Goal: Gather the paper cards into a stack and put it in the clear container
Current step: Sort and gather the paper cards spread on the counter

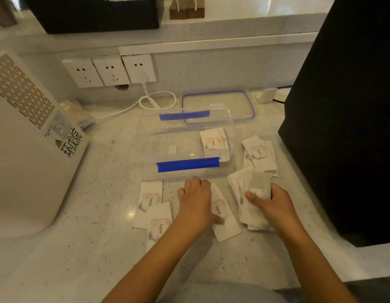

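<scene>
White paper cards printed with "love." lie scattered on the marble counter in front of a clear container with blue clips. My left hand presses flat on one card just below the container. A loose stack of cards sits to the right, with my right hand gripping it, thumb on top. Two cards overlap to the left of my left hand. Two more cards rest right of the container. One card lies inside the container at its right end.
The container's clear lid with a blue seal lies behind it. A white appliance stands at the left, a large black object at the right. Wall sockets and a looped white cable are at the back.
</scene>
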